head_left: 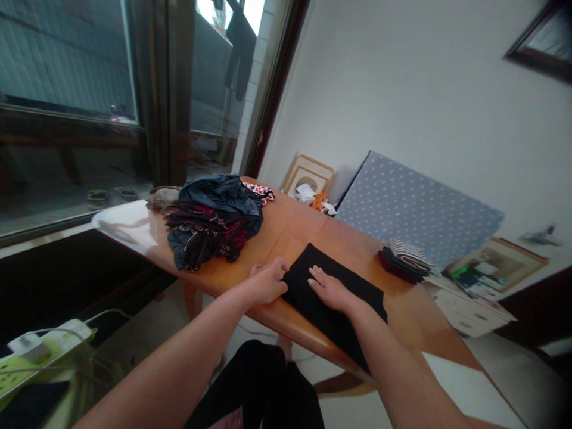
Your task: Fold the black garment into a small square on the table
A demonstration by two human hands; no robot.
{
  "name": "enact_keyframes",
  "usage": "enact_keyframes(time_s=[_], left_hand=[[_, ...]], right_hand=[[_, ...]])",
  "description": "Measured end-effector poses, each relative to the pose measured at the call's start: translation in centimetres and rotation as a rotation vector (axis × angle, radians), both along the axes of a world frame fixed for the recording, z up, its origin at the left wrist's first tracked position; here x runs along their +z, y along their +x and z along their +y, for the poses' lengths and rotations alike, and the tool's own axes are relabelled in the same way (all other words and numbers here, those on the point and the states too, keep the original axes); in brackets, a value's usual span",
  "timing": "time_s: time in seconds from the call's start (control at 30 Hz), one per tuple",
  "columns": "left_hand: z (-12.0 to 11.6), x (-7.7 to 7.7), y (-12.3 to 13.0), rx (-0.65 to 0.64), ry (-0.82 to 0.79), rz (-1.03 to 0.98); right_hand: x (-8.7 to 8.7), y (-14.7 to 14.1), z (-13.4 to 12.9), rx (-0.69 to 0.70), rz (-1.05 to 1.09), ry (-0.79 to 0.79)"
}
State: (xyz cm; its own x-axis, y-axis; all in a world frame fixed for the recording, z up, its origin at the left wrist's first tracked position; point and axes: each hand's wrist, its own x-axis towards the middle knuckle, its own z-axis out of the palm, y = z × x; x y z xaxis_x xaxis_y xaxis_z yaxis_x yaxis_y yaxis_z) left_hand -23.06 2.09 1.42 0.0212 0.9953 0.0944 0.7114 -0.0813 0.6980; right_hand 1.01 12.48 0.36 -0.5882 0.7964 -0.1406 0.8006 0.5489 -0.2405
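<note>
Black cloth (333, 298) lies folded flat on the wooden bench (286, 229), in the lower middle of the frame, its near end hanging over the bench edge. The bench runs from middle left to lower right, glossy and orange-brown. Behind it, right of centre, a large grey dotted board (415, 208) leans against the white wall. At upper left a dark-framed window (71, 77) fills the frame; what lies beyond the glass is dim and hard to read. On the bench's far left part sits a heap of clothes (214, 217), dark blue and black with red print, well apart from the black cloth, with nothing between the two. Right of the cloth, near the bench's far edge, is a small stack of folded pieces (404, 259), striped on top, dark red below. Framed pictures (308, 176) stand against the wall behind the bench, partly hidden by crumpled white and orange bits. At lower left a green power strip (40, 351) is cut off by the frame edge and blurred.

The left hand (267, 281) is curled, pinching the cloth's left edge between closed fingers. The right hand (328, 289) lies flat on the cloth, fingers stretched and together, gripping nothing.
</note>
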Motion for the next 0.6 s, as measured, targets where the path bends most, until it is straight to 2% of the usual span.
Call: enact_keyframes(time_s=[0.13,0.33,0.43,0.53,0.6], left_hand=[[-0.2,0.8,-0.4,0.026,-0.074,0.044],[-0.1,0.3,-1.0,-0.042,-0.034,0.157],[0.2,0.8,-1.3,-0.035,-0.041,0.189],[0.7,1.7,-0.6,0.02,0.096,0.207],[1.0,1.9,0.6,0.012,0.223,0.212]], right_hand=[[0.0,0.0,-0.1,-0.006,0.014,-0.003],[0.0,-0.4,-0.7,-0.018,-0.005,0.005],[0.0,-0.6,-1.0,-0.016,-0.018,0.018],[-0.1,-0.8,-1.1,-0.021,-0.032,0.031],[-0.4,-0.8,-1.0,-0.025,-0.042,0.04]])
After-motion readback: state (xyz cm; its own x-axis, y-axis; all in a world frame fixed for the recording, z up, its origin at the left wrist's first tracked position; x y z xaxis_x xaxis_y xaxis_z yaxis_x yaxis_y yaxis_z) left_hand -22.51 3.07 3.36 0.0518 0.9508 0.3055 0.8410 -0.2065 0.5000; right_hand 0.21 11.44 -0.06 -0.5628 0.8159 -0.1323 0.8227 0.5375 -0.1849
